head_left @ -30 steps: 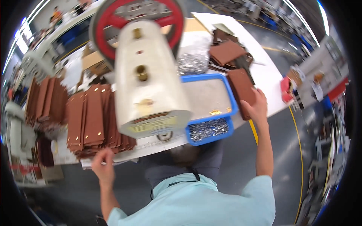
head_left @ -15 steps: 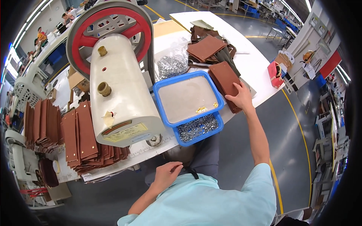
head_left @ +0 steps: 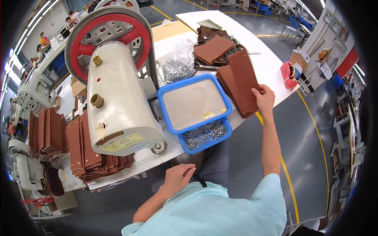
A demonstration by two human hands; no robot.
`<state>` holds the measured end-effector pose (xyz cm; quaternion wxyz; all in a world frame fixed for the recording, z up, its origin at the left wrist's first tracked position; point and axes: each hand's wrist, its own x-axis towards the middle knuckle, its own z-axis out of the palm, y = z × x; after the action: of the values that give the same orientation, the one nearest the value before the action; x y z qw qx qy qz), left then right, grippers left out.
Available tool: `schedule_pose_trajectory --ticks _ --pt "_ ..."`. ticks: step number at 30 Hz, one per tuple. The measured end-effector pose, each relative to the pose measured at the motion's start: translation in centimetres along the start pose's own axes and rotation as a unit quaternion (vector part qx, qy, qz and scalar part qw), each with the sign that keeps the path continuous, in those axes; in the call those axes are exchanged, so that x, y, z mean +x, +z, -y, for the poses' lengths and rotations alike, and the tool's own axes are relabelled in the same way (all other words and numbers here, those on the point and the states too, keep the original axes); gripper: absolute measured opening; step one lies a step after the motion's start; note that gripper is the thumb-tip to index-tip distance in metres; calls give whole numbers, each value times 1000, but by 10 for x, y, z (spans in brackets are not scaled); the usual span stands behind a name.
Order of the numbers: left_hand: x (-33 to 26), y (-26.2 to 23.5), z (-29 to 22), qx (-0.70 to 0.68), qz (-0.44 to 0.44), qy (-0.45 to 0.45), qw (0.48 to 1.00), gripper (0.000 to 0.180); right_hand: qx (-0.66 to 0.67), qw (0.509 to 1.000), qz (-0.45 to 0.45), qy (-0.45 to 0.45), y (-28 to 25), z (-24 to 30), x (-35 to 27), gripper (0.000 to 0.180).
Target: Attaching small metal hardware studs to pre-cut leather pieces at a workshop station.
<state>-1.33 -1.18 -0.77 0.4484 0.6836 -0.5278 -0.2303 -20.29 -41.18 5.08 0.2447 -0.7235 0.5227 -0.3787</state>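
Observation:
My right hand [head_left: 266, 99] pinches the right edge of a flat reddish-brown leather piece [head_left: 243, 72], tilted up off a stack of like pieces [head_left: 225, 80]. Its thumb lies on top, and the other fingers are partly hidden behind it. Near my lap, my left hand [head_left: 178, 179] has its fingers closed together; whatever they may hold is too small to make out. Just left of the stack, a blue tray [head_left: 162, 112] bears several small gold rings [head_left: 208, 115] on its grey bottom. Partly under it, a second blue tray [head_left: 188, 150] holds many silver metal fasteners [head_left: 204, 135].
A large cream press machine [head_left: 118, 94] with a red-spoked wheel [head_left: 82, 50] stands left of the trays. Stacked leather pieces with gold studs [head_left: 84, 145] lie beyond it. A clear bag of metal parts [head_left: 177, 69] and more leather [head_left: 214, 49] lie behind the trays.
My right hand has taken hold of the top leather piece and raised it, turning it toward the right. My left hand stays near my lap. The view has shifted slightly.

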Motion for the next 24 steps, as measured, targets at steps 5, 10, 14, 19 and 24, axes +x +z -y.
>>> schedule_pose_trajectory --ticks 5,10,14,19,24 --pt "21 -7 -12 -89 16 -87 992 33 419 886 193 42 -25 12 -54 32" --pt "55 0 -41 -348 -89 -17 933 45 283 808 516 33 6 23 -145 27" --pt "44 -1 -14 -244 -90 -123 958 40 128 734 663 -77 22 66 -163 33" --pt "38 -12 -17 -230 -143 -113 956 29 80 900 403 -144 46 71 -87 23" --pt "33 -16 -7 -230 -94 -153 956 25 -60 892 417 -165 106 67 -55 16"
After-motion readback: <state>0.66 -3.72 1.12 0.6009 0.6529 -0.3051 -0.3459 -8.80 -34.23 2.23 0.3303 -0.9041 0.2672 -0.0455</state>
